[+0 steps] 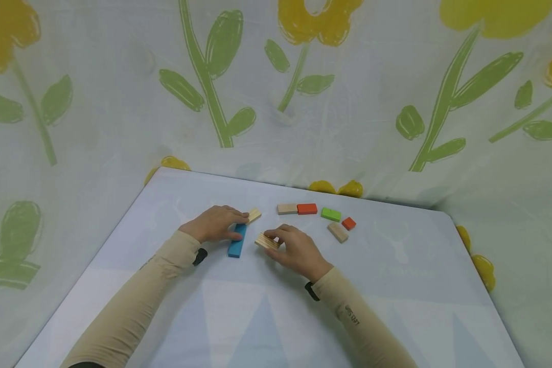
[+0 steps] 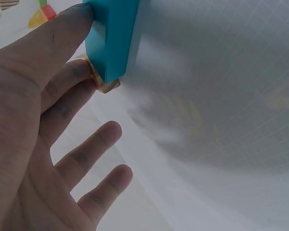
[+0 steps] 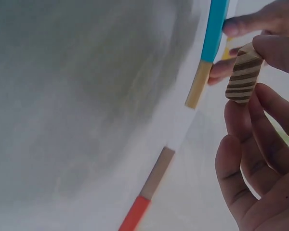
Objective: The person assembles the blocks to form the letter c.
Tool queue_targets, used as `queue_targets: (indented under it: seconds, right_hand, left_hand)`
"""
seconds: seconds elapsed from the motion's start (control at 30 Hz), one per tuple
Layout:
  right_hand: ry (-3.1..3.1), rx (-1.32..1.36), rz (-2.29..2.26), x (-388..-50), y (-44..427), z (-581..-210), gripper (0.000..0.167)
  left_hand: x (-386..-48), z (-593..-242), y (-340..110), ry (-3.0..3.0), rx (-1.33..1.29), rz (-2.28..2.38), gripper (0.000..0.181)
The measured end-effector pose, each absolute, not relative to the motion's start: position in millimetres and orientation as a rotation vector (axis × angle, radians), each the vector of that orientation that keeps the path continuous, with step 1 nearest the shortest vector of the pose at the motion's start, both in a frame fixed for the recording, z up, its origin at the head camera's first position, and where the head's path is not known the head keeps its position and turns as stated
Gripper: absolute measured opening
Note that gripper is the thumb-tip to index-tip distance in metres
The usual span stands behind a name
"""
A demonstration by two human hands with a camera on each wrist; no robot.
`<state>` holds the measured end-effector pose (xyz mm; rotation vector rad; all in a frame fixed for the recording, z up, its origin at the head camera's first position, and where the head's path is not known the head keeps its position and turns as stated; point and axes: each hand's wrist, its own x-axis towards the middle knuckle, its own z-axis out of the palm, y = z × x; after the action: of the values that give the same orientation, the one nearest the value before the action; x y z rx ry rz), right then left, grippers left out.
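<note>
The left hand (image 1: 216,225) rests loosely against the blue block (image 1: 235,249), maybe steadying it. Beside that block, the right hand (image 1: 299,250) pinches a stripy wooden block (image 3: 243,79), likely needing gentle placing.

Head view: fingers of the left hand (image 1: 216,224) cover part of the blue block (image 1: 236,245) and the near end of the light wooden block (image 1: 254,215), hiding their junction. One end of the striped wooden block (image 1: 265,241) is obscured by the right hand (image 1: 299,250). Lettering on the right sleeve (image 1: 351,315) too small to read; sleeve and table (image 1: 395,327) cut off at lower edge. Left wrist view: blue block cropped at top; light wooden block largely obscured; red and green shapes, upper left, blurred. Right wrist view: red block (image 3: 135,214) cropped below; both hands truncated at right edge.
</note>
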<state>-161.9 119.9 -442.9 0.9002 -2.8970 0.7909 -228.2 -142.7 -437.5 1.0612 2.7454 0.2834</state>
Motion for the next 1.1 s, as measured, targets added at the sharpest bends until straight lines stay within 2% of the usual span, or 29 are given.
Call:
queue_targets:
  seconds: [0.4, 0.77, 1.1]
  right_hand:
    - [-2.926, 1.105, 0.772, -149.0, 98.9, -456.5, 0.038]
    - [-2.954, 1.221, 0.659, -150.1, 92.1, -462.4, 0.038]
    - [-2.999, 1.377, 0.929, -150.1, 102.8, -458.3, 0.04]
  left_hand:
    - [-228.2, -435.8, -143.8, 2.753, 1.066, 0.273, 0.052]
    - [-226.8, -434.7, -143.7, 2.745, 1.056, 0.291, 0.052]
    - [-227.4, -436.2, -142.1, 2.743, 1.041, 0.258, 0.053]
